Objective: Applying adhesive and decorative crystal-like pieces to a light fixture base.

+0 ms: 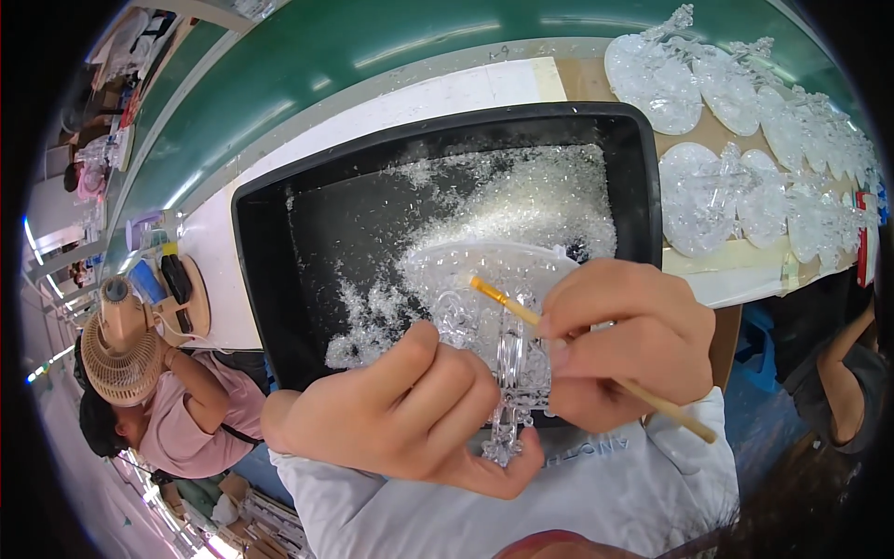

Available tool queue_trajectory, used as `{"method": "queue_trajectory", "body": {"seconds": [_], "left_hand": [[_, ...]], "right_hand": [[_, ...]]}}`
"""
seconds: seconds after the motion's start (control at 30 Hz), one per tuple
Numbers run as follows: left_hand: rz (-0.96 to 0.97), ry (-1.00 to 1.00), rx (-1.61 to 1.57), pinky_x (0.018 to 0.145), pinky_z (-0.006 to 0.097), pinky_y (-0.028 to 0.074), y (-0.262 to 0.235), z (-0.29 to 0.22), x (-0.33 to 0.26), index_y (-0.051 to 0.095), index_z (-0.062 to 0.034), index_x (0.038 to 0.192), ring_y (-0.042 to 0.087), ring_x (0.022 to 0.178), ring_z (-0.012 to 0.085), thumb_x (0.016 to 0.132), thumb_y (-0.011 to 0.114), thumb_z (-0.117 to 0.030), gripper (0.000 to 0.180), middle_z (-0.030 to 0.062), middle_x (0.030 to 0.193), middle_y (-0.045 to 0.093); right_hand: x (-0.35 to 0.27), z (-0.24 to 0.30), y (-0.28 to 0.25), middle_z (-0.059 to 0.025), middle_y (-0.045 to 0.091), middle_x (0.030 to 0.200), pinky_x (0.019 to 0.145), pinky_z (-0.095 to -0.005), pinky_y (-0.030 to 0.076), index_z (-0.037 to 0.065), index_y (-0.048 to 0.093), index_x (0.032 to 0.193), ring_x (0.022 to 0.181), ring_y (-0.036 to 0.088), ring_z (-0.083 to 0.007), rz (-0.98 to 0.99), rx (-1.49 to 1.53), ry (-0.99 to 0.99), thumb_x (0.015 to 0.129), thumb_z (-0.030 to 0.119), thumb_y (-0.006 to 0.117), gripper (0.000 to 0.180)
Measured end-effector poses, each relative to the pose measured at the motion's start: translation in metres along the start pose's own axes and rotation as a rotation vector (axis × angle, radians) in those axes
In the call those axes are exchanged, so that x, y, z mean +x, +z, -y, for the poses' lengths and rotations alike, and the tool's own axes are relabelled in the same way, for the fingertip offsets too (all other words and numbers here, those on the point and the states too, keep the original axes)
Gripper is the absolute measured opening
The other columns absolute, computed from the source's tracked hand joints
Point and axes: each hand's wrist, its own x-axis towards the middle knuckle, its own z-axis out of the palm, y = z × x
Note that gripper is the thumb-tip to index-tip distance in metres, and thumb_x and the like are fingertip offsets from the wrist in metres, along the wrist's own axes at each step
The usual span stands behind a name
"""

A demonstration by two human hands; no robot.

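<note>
Tray [447,114], black, rectangular, deep-walled, biggest thing near the hands; sits on the worktop with its long side running across the view, slightly tilted. Light grey shirt [372,522] at the near side; pale blue lettering [605,446] on its chest, upside down in view, partly hidden by hands and folds. No readable label made out on the held things.

Clear flakes [521,210] heaped mostly along the tray's far right part, thinner scatter toward the left. Transparent round pieces [694,205] lie in two rows on the worktop, right of the tray, lumpy parts on top.

Left hand [400,401]: fingers curled, clamped on the narrow lower end of the held piece; exact contact partly hidden. Right hand [633,335]: thumb and fingertips together, pinching a brush handle.

Transparent plastic piece [461,307] is over the tray's near part, between the hands. Long axis runs roughly near to far: broad curved edge points away from the person, narrow knobbly stem points toward the shirt. Colourless, glossy, ribbed along the stem; wide part looks speckled with flakes.

Thin paintbrush [510,305] slants from upper left to lower right, orange-yellow bristles over the piece's wide part, pale wooden handle end toward lower right. Bristle contact: cannot tell.
</note>
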Motion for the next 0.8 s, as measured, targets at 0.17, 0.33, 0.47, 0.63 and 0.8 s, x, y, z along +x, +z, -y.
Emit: {"method": "queue_trajectory", "body": {"seconds": [0.17, 0.33, 0.47, 0.63, 0.8], "left_hand": [[0.004, -0.020, -0.045, 0.058, 0.034, 0.048, 0.000, 0.000, 0.002, 0.054, -0.0403, 0.088, 0.047, 0.057, 0.0246, 0.061, 0.064, -0.021, 0.034, 0.0071, 0.066, 0.050], [0.031, -0.164, -0.209, 0.055, 0.035, 0.046, -0.002, 0.010, 0.006, 0.059, -0.0253, 0.087, 0.046, 0.054, 0.0250, 0.058, 0.066, -0.023, 0.029, 0.0067, 0.065, 0.049], [-0.096, -0.124, -0.255, 0.052, 0.041, 0.043, -0.018, 0.025, 0.000, 0.056, -0.0087, 0.074, 0.045, 0.054, 0.0280, 0.056, 0.067, -0.032, 0.031, 0.0102, 0.065, 0.049], [-0.159, -0.195, -0.326, 0.047, 0.034, 0.037, -0.012, 0.041, -0.009, 0.058, -0.0334, 0.094, 0.042, 0.051, 0.0253, 0.050, 0.070, -0.021, 0.047, 0.0082, 0.064, 0.046], [-0.308, -0.427, -0.324, 0.051, 0.039, 0.039, -0.011, 0.032, -0.016, 0.056, 0.0036, 0.063, 0.044, 0.052, 0.0291, 0.039, 0.062, -0.035, 0.045, 0.0107, 0.058, 0.045]], "right_hand": [[-0.004, -0.001, 0.003, -0.0215, 0.065, 0.085, 0.053, -0.0323, 0.054, -0.002, 0.063, 0.081, 0.061, 0.063, -0.0240, -0.040, 0.025, 0.024, 0.069, -0.004, 0.069, 0.013], [-0.014, -0.002, -0.012, -0.0133, 0.060, 0.084, 0.047, -0.0282, 0.045, 0.005, 0.057, 0.084, 0.055, 0.055, -0.0200, -0.224, 0.117, -0.047, 0.073, 0.004, 0.071, 0.018], [-0.012, 0.006, -0.012, -0.0069, 0.054, 0.091, 0.050, -0.0255, 0.036, 0.012, 0.047, 0.090, 0.054, 0.044, -0.0146, -0.327, 0.226, -0.073, 0.090, 0.010, 0.067, 0.020], [-0.017, 0.012, -0.020, -0.0065, 0.055, 0.092, 0.051, -0.0256, 0.039, 0.012, 0.049, 0.090, 0.055, 0.046, -0.0134, -0.301, 0.228, 0.054, 0.090, 0.010, 0.067, 0.018], [-0.015, 0.009, -0.023, -0.0094, 0.058, 0.088, 0.049, -0.0260, 0.043, 0.009, 0.053, 0.087, 0.057, 0.052, -0.0143, -0.261, 0.202, 0.047, 0.083, 0.006, 0.068, 0.015]]}}
